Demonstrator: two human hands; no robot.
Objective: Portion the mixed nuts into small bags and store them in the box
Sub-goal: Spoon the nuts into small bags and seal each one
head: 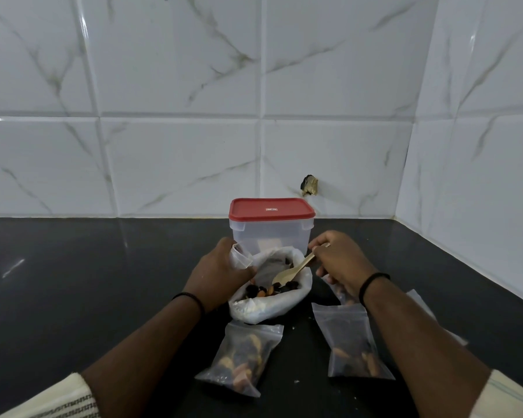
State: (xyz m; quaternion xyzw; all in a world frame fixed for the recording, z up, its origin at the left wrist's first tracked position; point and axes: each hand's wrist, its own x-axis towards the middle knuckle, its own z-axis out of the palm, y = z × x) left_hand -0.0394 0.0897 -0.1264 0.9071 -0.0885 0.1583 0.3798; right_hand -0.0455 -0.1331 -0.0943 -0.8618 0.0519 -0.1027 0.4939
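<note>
Right hand (335, 260) fingers pinch the spoon (293, 270), its bowl angled down-left just above the nuts (269, 289). Left hand (224, 267) fingers grip the bag (269, 306) rim on the bench (73, 282).

Behind the right hand (335, 260) gripping the spoon (293, 271) the box (271, 233) blocks; bare counter (435, 267) lies open rightward.

I count 1 clear box (271, 236) with 1 red lid (271, 209), 1 big white bag of mixed nuts (269, 300), and 1 wooden spoon (293, 268). There are 2 filled small bags (239, 360) (352, 348) in plain view, plus 1 more (340, 292) (mostly hidden under my right wrist) and 1 empty small bag (240, 256) in my left fingers (248, 271).
</note>
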